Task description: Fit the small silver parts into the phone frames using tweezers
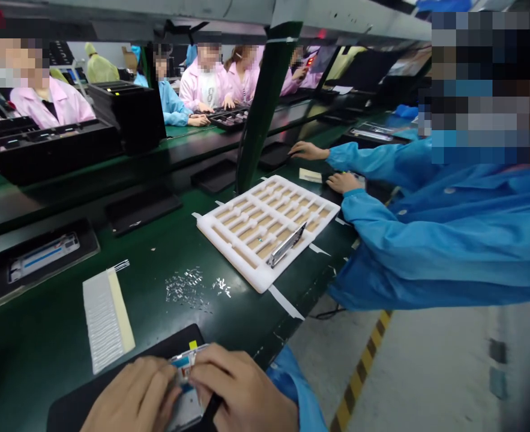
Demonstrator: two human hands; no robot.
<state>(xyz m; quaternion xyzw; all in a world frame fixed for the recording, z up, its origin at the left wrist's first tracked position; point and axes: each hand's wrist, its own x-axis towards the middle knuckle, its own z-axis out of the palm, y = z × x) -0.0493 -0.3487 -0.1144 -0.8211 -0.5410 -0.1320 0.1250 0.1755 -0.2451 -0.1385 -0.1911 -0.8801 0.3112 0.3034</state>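
A partly assembled phone (188,405) lies on a black mat (89,393) at the bottom of the view, with blue and silver parts showing and a yellow tab at its top end. My left hand (134,393) is closed over the phone's left side, fingers bent onto it. On the other side my right hand (242,384) pinches near the upper right edge of the phone; its fingertips are partly hidden. Beyond the mat lie a sheet of pale strips (105,321) with a cream edge and many tiny loose pieces (186,288) on the green bench.
A white slotted foam tray (265,282) holds one phone frame (287,245) standing tilted. Black trays (143,210) line the bench's back; one on the left holds another phone part (44,255). A co-worker in a blue sleeve (382,240) works at right. A green post (265,102) rises behind.
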